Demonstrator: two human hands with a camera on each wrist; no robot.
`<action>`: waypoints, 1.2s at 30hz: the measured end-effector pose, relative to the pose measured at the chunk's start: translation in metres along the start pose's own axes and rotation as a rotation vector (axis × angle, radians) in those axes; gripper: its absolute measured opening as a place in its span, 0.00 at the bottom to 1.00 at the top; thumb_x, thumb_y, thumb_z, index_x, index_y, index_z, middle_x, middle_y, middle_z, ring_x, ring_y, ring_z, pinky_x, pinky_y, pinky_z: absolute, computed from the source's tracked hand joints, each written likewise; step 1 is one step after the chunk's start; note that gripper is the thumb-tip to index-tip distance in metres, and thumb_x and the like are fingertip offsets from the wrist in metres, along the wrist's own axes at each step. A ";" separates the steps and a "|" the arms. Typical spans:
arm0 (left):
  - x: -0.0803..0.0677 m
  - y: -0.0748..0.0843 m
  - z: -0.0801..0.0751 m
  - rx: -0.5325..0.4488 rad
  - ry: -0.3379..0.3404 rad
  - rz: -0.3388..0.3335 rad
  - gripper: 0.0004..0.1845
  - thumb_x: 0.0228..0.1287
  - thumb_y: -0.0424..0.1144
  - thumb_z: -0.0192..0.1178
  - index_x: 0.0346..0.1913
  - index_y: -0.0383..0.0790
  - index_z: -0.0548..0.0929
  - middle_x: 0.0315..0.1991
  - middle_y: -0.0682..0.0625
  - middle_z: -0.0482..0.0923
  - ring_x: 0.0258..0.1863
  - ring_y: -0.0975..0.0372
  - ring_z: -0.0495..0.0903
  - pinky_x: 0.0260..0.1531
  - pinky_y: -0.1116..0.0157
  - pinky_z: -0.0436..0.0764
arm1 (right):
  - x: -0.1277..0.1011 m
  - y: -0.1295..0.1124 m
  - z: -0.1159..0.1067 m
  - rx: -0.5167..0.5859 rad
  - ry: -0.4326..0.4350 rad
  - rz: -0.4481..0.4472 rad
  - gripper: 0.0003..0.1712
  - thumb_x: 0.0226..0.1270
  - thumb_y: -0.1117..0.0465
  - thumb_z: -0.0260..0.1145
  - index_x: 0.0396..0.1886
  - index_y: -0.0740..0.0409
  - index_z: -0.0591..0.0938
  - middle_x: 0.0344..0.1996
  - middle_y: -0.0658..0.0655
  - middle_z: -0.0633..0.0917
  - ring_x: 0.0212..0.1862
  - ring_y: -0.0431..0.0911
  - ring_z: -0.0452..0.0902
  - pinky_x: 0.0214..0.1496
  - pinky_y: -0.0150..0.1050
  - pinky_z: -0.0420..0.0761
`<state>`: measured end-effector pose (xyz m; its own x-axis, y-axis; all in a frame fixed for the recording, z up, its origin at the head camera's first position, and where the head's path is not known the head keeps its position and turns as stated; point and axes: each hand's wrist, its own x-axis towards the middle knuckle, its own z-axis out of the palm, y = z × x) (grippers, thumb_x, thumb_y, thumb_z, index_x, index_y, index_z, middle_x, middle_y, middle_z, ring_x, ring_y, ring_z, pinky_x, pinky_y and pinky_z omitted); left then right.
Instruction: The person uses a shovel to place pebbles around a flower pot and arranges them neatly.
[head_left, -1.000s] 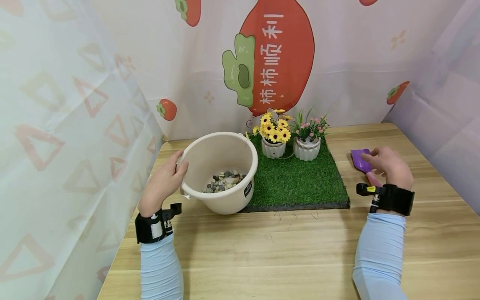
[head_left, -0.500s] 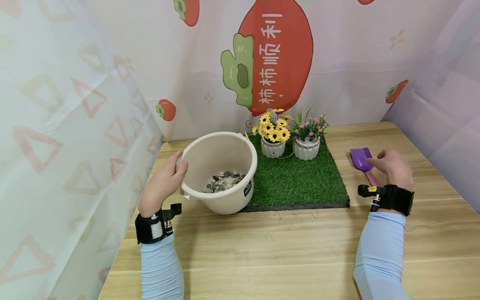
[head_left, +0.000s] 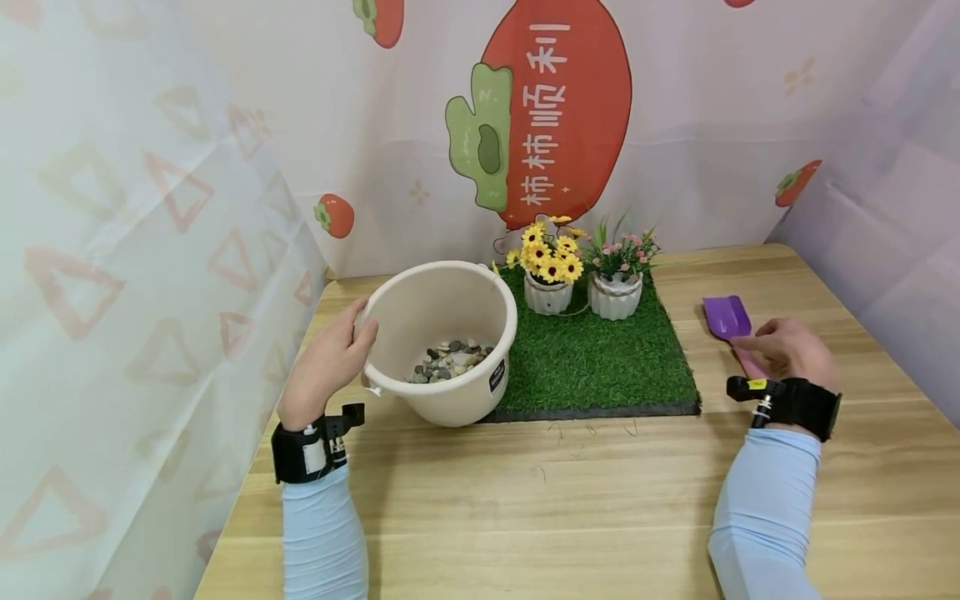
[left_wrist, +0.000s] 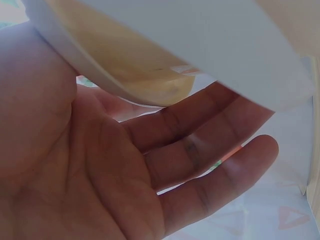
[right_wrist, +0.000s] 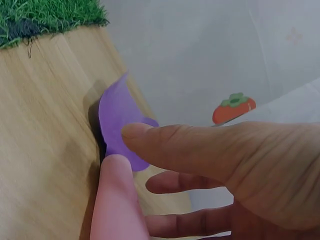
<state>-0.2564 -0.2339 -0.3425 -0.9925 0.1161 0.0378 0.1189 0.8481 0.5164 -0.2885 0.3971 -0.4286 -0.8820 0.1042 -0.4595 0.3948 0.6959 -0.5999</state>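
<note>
My left hand (head_left: 326,362) grips the rim of a cream bucket (head_left: 431,404) at its left side, thumb over the edge. In the left wrist view its fingers (left_wrist: 200,155) lie along the bucket's outside. Grey, white and tan pebbles (head_left: 450,362) cover part of the bucket's bottom. At the right of the table lies a small shovel (head_left: 726,317) with a purple blade and a pink handle. Over that handle hovers my right hand (head_left: 797,350), fingers loosely bent and holding nothing. Its thumb (right_wrist: 170,142) overlaps the blade in the right wrist view.
Beside the bucket lies a green artificial turf mat (head_left: 600,367). On its far part stand a white pot of yellow flowers (head_left: 547,296) and a white pot of pink flowers (head_left: 615,296). Printed cloth (head_left: 712,125) hangs behind the wooden table (head_left: 540,508).
My right hand has drawn back from the shovel's blade toward its handle. The left hand stays on the bucket rim, and bucket and shovel have not moved.
</note>
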 end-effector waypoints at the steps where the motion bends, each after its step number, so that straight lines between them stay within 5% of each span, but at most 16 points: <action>1: 0.000 0.000 0.000 0.000 0.000 0.003 0.32 0.77 0.55 0.38 0.77 0.45 0.54 0.63 0.36 0.74 0.59 0.45 0.78 0.57 0.44 0.73 | 0.001 0.001 0.000 0.017 -0.016 0.010 0.40 0.66 0.43 0.63 0.60 0.73 0.65 0.24 0.51 0.68 0.28 0.45 0.66 0.30 0.40 0.71; 9: 0.001 0.001 -0.002 0.007 -0.003 0.003 0.32 0.78 0.55 0.38 0.77 0.45 0.54 0.63 0.36 0.74 0.59 0.45 0.77 0.56 0.44 0.73 | 0.005 0.009 0.001 0.024 -0.029 -0.010 0.41 0.67 0.40 0.62 0.59 0.73 0.66 0.32 0.54 0.76 0.35 0.46 0.72 0.36 0.40 0.77; 26: 0.001 0.001 -0.001 0.004 0.011 0.015 0.30 0.78 0.53 0.38 0.77 0.45 0.55 0.61 0.35 0.76 0.56 0.46 0.78 0.54 0.45 0.74 | 0.011 0.012 0.000 0.041 -0.124 -0.013 0.19 0.71 0.48 0.61 0.37 0.61 0.77 0.24 0.47 0.76 0.29 0.40 0.74 0.32 0.35 0.77; 36: 0.000 0.000 0.000 0.001 0.009 0.005 0.30 0.78 0.54 0.38 0.77 0.47 0.55 0.59 0.36 0.77 0.55 0.47 0.79 0.54 0.46 0.74 | 0.008 0.011 -0.003 -0.148 -0.025 -0.053 0.24 0.69 0.44 0.57 0.32 0.62 0.76 0.24 0.52 0.74 0.30 0.47 0.70 0.32 0.39 0.71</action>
<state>-0.2564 -0.2344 -0.3424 -0.9921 0.1157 0.0485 0.1240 0.8479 0.5154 -0.2926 0.4080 -0.4367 -0.8933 0.0478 -0.4469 0.3036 0.7974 -0.5216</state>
